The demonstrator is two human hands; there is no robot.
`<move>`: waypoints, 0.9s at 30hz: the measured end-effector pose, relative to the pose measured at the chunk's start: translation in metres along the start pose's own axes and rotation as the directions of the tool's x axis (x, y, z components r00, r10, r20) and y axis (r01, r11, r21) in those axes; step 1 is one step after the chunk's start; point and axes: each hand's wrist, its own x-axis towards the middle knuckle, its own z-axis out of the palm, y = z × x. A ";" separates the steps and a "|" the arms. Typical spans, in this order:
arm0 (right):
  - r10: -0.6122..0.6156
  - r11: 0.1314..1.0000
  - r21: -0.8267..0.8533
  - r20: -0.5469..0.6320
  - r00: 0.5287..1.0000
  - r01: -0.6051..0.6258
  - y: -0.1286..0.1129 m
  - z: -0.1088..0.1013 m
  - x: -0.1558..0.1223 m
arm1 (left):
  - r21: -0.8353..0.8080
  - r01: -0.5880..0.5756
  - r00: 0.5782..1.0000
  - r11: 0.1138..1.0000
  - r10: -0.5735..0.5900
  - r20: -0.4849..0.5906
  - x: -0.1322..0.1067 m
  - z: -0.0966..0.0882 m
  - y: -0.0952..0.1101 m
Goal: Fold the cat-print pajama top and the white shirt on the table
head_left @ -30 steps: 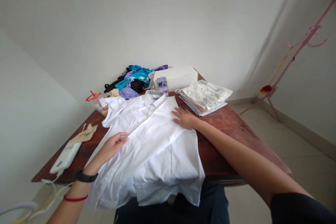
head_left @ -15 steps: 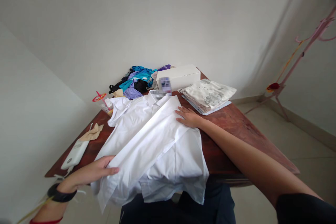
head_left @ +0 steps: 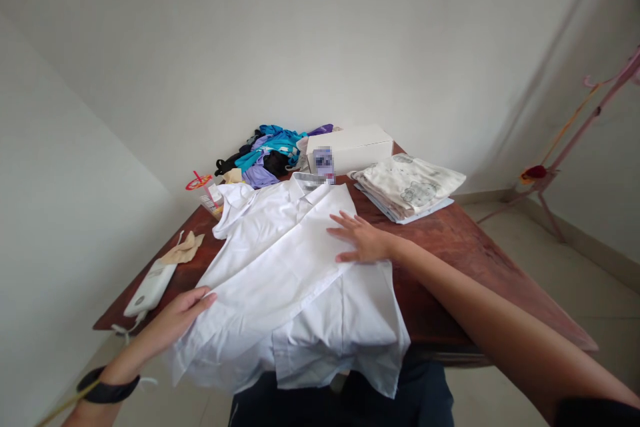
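Note:
A white collared shirt point(head_left: 280, 267) lies spread on the reddish-brown wooden table point(head_left: 460, 247), its hem hanging over the near edge. My right hand point(head_left: 363, 240) rests flat on the shirt's right side, fingers stretched out. My left hand point(head_left: 177, 313) lies at the shirt's lower left edge, fingers extended along the cloth, a black band on the wrist. Neither hand holds anything.
A stack of folded pale printed clothes point(head_left: 410, 185) sits at the right back. A white box point(head_left: 353, 147) and a heap of blue, purple and black clothes point(head_left: 265, 153) stand behind. A white device with cord point(head_left: 149, 288), beige cloth point(head_left: 185, 250) and cup with red straw point(head_left: 203, 190) lie left. A pink stand point(head_left: 575, 140) is right.
My left hand slid from the shirt's middle down to its lower left edge. My right hand moved a little toward me along the shirt's right side, flattening it.

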 end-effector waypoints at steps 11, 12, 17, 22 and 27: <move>-0.035 0.996 0.089 0.265 0.964 0.012 0.001 0.000 -0.003 | 0.236 -0.013 1.000 0.972 0.015 -0.006 0.000 0.004 -0.007; -0.036 0.996 0.088 0.272 0.962 0.012 0.001 0.001 -0.003 | 0.280 0.004 1.000 0.960 -0.005 0.003 -0.002 0.004 -0.007; -0.049 0.994 0.103 0.238 0.970 0.025 0.003 0.005 -0.005 | 0.351 0.059 0.992 0.935 -0.016 -0.125 -0.006 -0.004 0.011; -0.005 0.993 0.116 0.216 0.976 -0.021 -0.001 0.003 -0.005 | 0.157 -0.133 0.924 0.979 0.180 -0.338 0.032 0.008 0.047; 0.047 0.978 0.198 0.097 0.994 -0.066 -0.004 0.006 -0.001 | 0.128 -0.151 0.904 0.980 0.189 -0.383 0.102 0.022 0.061</move>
